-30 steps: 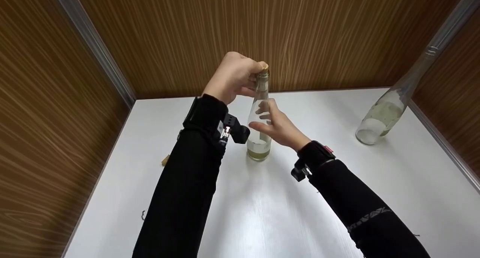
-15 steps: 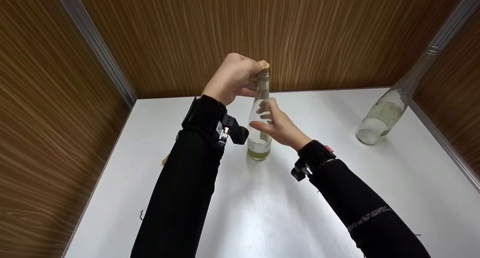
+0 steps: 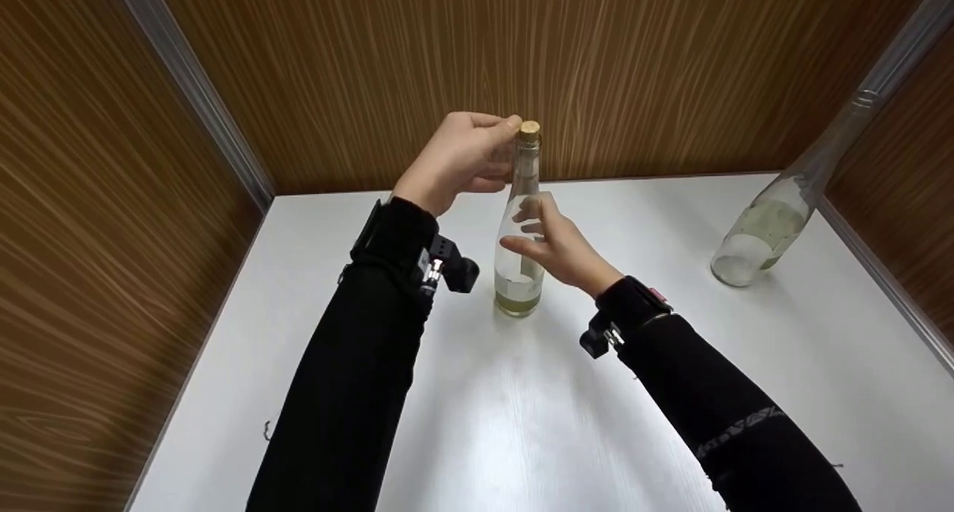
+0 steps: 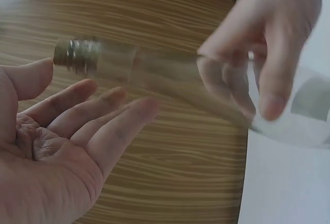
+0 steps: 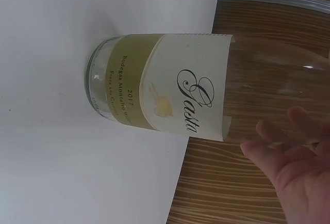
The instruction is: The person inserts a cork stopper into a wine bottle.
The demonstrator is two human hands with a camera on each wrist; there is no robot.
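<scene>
Left hand (image 3: 462, 158) released cork (image 3: 530, 130), open; right hand (image 3: 555, 245) open beside clear labelled bottle (image 3: 519, 229).

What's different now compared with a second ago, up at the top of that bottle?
The left hand has let go of the cork and drawn back to the left, fingers now straightened beside the neck; the cork sits uncovered in the bottle. The right hand stays at the bottle's middle, and the second bottle at the right has not moved.
</scene>
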